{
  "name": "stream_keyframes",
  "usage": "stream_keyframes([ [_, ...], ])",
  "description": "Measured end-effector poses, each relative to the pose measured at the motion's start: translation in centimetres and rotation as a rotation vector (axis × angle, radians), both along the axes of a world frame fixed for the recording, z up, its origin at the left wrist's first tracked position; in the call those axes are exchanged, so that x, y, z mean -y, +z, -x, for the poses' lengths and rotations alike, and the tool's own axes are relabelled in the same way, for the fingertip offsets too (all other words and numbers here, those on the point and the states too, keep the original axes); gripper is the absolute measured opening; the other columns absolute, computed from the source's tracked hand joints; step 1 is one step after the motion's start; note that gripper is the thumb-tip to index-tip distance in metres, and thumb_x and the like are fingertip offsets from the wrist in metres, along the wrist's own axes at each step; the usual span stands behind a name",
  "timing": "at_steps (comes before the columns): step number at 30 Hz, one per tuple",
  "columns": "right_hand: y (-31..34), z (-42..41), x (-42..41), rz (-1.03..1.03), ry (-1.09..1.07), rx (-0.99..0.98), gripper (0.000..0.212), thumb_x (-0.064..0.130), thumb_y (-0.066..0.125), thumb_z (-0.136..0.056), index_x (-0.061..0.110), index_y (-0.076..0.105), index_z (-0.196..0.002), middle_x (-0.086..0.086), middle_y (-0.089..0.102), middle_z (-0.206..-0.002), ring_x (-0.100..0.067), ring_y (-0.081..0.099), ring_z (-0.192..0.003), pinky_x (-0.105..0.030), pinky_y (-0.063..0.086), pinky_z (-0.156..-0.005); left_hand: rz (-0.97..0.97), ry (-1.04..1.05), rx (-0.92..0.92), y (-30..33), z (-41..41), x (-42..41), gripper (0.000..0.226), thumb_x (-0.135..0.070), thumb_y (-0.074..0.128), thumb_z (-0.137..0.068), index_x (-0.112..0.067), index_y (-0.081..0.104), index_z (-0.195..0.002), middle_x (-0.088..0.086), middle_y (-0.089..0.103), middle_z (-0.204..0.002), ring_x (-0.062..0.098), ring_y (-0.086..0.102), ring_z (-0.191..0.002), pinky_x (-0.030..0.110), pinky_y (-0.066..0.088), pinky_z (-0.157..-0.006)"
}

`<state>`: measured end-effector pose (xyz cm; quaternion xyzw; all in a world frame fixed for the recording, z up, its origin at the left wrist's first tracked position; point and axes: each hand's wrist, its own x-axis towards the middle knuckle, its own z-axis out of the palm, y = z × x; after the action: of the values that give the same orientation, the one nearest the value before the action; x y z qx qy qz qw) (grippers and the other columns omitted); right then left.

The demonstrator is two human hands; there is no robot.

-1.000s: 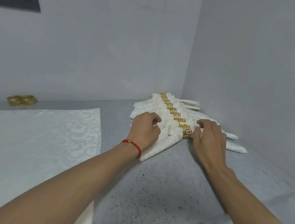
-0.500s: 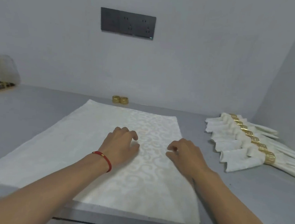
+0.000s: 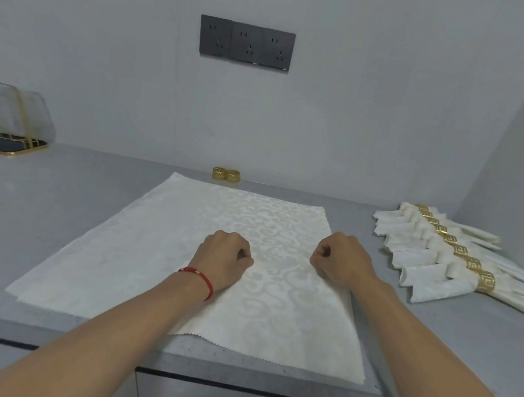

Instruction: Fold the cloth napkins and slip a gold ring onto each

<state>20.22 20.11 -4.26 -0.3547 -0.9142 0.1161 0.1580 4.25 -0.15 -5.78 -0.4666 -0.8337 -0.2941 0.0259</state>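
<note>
Both hands, the left hand (image 3: 223, 258) and right hand (image 3: 342, 261), have left the ringed napkins and now curl into fists on the flat napkin (image 3: 143, 261).

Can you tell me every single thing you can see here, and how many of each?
flat napkin: one on top, maybe more beneath, cream with swirls, spread on the counter's middle
folded napkins: about seven, cream, row at right, each in a gold ring
loose gold rings: two, gold, by the back wall
counter: one, grey
socket panel: one, dark grey, on the wall
tray with clear cover: one, dark with gold edge, far left
red bracelet: one, left wrist
left hand: curled, on the flat napkin
right hand: curled, on the flat napkin
</note>
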Motion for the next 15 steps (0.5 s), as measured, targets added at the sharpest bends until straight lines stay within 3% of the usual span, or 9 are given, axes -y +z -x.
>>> stream_keyframes([
  [8,1.8,0.2,0.1,-0.037,0.078,-0.087,0.013,0.02,0.064,-0.075,0.025,0.067,-0.063,0.008,0.068,-0.065,-0.019,0.066,-0.069,-0.033,0.055,-0.063,0.067,-0.067,0.052,0.6,-0.3,0.3,0.016,-0.04,0.061,-0.083,-0.025,0.065,-0.08,-0.01,0.064,-0.083,0.012,0.06,-0.08,0.029,0.051,-0.07],
  [13,4.3,0.9,-0.1,0.053,0.056,-0.107,0.015,0.019,0.067,-0.066,0.028,0.072,-0.055,0.008,0.069,-0.059,-0.018,0.069,-0.071,-0.032,0.059,-0.064,0.048,-0.05,-0.018,0.3,-0.2,0.3,0.006,-0.029,0.067,-0.083,-0.026,0.064,-0.079,-0.012,0.063,-0.082,0.013,0.058,-0.082,0.03,0.049,-0.072],
  [15,5.1,1.1,-0.2,0.034,0.046,-0.04,0.018,0.018,0.071,-0.068,0.023,0.068,-0.051,0.006,0.064,-0.058,-0.02,0.064,-0.069,-0.029,0.051,-0.061,0.041,-0.021,-0.017,0.3,-0.2,0.1,0.007,-0.027,0.068,-0.083,-0.024,0.067,-0.078,-0.011,0.065,-0.079,0.012,0.059,-0.079,0.028,0.049,-0.07],
])
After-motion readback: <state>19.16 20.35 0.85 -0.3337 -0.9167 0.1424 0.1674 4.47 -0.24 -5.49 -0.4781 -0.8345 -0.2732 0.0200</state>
